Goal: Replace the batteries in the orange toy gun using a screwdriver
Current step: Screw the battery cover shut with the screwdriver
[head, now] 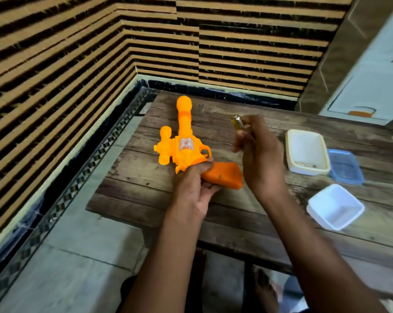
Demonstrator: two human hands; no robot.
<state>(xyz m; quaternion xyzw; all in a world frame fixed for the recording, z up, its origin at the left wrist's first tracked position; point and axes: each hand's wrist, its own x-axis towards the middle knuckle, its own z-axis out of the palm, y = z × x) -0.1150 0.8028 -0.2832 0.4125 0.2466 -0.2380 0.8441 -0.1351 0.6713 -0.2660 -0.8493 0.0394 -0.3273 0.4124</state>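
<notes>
Two hands work over the table [213, 213]. Your left hand [194, 184] curls round the gun [184, 141] where body meets grip, holding it flat on the boards, barrel pointing away. Your right hand [258, 152], blurred, pinches a battery [237, 122] raised just right of the gun. The tabletop is weathered dark planks; the gun is glossy moulded orange plastic. Right: a cream rectangular tub [307, 152], a blue lid [345, 167], a white tub [335, 206]. Striped ribbed walls meet at the corner behind.
</notes>
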